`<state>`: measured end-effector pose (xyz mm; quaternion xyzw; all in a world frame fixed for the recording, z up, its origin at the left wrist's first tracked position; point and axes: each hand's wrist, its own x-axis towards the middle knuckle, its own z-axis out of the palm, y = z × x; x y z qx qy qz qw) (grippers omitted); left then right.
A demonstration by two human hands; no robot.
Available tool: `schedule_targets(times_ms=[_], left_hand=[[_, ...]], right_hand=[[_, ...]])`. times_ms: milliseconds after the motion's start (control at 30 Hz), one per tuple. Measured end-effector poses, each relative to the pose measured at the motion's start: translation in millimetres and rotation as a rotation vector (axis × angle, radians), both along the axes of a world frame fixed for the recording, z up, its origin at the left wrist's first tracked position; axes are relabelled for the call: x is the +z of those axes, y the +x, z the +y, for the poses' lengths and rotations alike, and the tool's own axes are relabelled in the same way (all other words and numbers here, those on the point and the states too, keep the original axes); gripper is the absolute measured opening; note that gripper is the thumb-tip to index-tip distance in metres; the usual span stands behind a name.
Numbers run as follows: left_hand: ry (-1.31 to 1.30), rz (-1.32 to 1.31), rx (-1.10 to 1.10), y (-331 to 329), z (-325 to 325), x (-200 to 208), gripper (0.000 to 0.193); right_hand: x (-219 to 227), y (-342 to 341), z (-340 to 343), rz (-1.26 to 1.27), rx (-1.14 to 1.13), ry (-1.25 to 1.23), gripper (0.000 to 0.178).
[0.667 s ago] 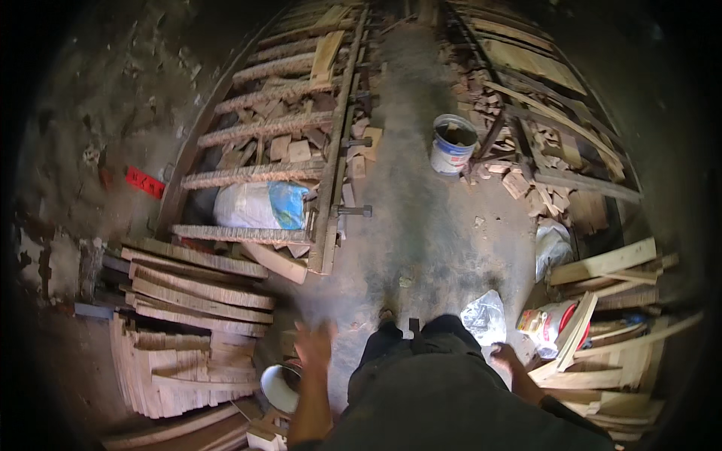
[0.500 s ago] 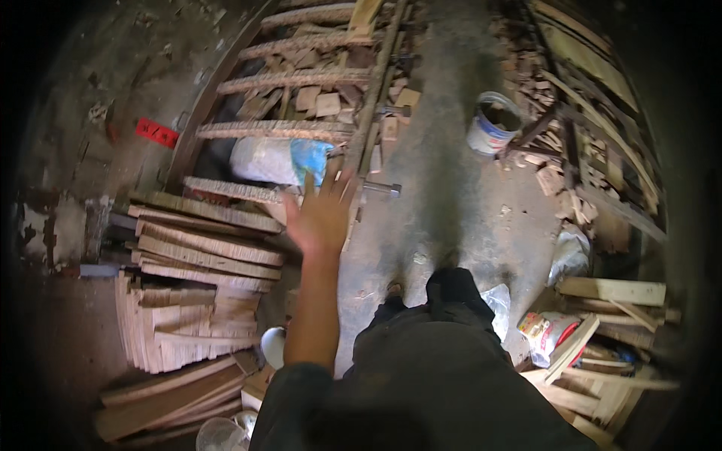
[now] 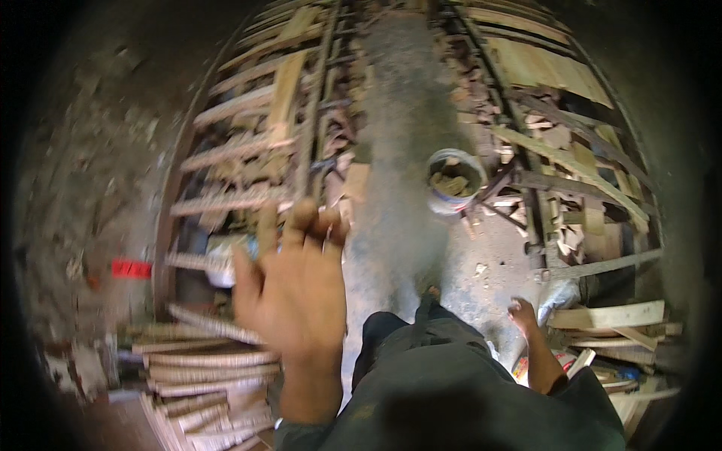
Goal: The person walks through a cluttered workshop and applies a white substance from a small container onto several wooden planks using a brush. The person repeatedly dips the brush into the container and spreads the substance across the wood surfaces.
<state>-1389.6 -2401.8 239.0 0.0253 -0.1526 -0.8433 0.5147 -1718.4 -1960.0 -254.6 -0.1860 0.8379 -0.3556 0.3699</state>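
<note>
Raised in front of me, my left hand [image 3: 297, 293] is empty, its fingers apart and slightly bent. Behind it lies the near end of a long slatted frame [image 3: 226, 203], whose crosspieces carry rough, striped edges. The hand partly covers a pale blue-and-white sack [image 3: 219, 259] beneath those crosspieces. No contact between hand and frame is visible. On the other side, my right hand [image 3: 520, 312] hangs beside my body with loosely curled fingers and nothing seen in it. It is nearest to a clear plastic bag [image 3: 558, 299] and some boards [image 3: 609, 316].
A white bucket [image 3: 451, 203] holding wood offcuts stands on the concrete walkway [image 3: 402, 98]. Another long frame [image 3: 526, 195] with boards and scraps runs along the right. Stacked curved wood strips [image 3: 214, 368] lie at lower left. A red tag [image 3: 131, 269] lies farther left.
My left hand has lifted nearer the camera, away from the frame's rail. My right hand has come into view. The bucket and frames appear lower as the view shifts along the walkway.
</note>
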Motion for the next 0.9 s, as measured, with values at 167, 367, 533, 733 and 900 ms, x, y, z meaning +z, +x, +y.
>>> schedule_targets(times_ms=[167, 367, 533, 733, 900], left_hand=[[-0.354, -0.072, -0.161, -82, 5, 91, 0.061], [-0.361, -0.023, -0.323, -168, -99, 82, 0.058], [-0.110, 0.108, -0.576, -262, -181, 82, 0.059], [-0.625, -0.074, -0.638, -274, -344, 49, 0.041], [-0.706, 0.070, -0.706, -296, -414, 50, 0.041]], right_hand=[[73, -51, -172, -0.250, -0.146, -0.148, 0.048], [-7, -45, -211, 0.000, 0.154, 0.282, 0.043], [38, -32, -213, 0.109, -0.044, 0.394, 0.038], [110, -104, -366, 0.020, 0.014, 0.440, 0.038], [41, -127, -428, 0.026, 0.124, 0.362, 0.037]])
